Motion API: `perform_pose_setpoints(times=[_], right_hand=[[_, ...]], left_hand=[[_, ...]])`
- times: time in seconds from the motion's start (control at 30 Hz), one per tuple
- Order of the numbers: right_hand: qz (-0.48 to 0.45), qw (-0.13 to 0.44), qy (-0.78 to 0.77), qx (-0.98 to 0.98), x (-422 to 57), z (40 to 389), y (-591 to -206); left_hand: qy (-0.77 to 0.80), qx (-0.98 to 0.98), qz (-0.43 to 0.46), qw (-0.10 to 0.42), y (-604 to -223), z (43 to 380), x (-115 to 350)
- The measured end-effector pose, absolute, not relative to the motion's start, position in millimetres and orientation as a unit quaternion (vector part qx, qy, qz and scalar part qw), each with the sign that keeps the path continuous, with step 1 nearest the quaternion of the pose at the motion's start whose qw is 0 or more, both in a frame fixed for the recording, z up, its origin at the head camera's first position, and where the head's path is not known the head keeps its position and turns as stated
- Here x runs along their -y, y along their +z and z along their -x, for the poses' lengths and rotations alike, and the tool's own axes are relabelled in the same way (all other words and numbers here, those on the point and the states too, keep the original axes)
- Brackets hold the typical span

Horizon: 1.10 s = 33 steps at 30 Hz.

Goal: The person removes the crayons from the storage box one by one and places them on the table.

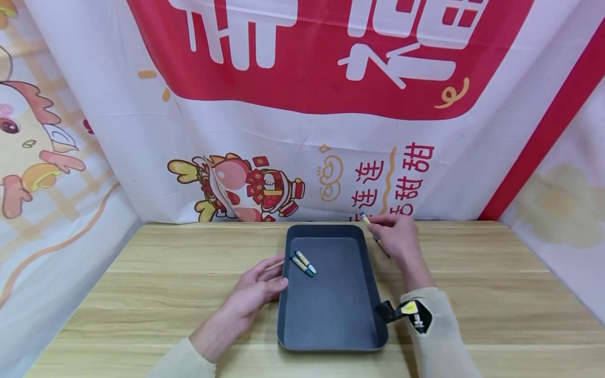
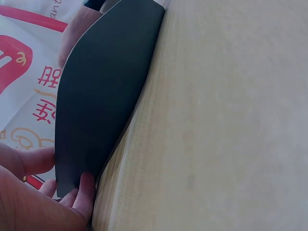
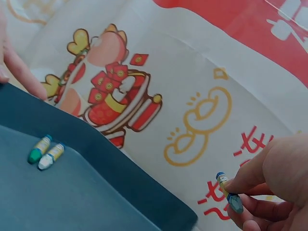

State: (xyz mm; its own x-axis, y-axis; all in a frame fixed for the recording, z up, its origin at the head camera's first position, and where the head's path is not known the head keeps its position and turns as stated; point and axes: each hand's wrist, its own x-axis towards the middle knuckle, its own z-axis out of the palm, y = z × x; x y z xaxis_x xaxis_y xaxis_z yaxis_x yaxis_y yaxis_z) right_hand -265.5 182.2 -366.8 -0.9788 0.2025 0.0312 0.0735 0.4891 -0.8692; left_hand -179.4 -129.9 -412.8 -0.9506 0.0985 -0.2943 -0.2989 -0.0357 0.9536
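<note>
A dark grey rectangular tray point(image 1: 331, 320) lies lengthwise before me. Two short paper-wrapped crayons point(image 1: 304, 261) lie side by side in it near the left wall; in the right wrist view, a green crayon point(image 3: 37, 151) shows beside a white crayon point(image 3: 52, 156). My left hand point(image 1: 257, 286) rests against the tray's left side with fingers loosely extended, fingertips at the outer wall and thumb at the rim. Beyond the tray's far right corner, my right hand point(image 1: 397, 239) pinches a grey-tipped crayon point(image 3: 224, 185) between thumb and fingers, its blue end pointing up.
Under the tray is a wood-grain table point(image 1: 189, 252), which runs back to a printed cloth point(image 1: 321, 131) hanging behind it. More printed cloth hangs at both sides. A black strap-like device point(image 1: 402, 312) sits on my right wrist, overlapping the tray's near right edge in the head view.
</note>
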Motion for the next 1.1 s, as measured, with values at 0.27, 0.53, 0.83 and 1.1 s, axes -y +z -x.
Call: perform_pose_setpoints(times=[0.27,0.53,0.83,1.1], right_hand=[[0.100,0.076,0.491,0.862,-201.2,267.7,-373.9],[0.121,0.081,0.492,0.858,-219.3,270.2,-383.4],[0.143,0.088,0.491,0.855,-233.8,272.2,-392.3],[0.156,0.089,0.479,0.859,-240.3,272.9,-405.7]], left_hand=[[0.715,-0.682,0.071,0.136,-413.4,179.3,130.0],[0.715,-0.682,0.073,0.134,-412.7,178.5,129.9],[0.715,-0.682,0.075,0.134,-411.7,178.7,129.7],[0.715,-0.682,0.072,0.136,-412.2,178.6,130.1]])
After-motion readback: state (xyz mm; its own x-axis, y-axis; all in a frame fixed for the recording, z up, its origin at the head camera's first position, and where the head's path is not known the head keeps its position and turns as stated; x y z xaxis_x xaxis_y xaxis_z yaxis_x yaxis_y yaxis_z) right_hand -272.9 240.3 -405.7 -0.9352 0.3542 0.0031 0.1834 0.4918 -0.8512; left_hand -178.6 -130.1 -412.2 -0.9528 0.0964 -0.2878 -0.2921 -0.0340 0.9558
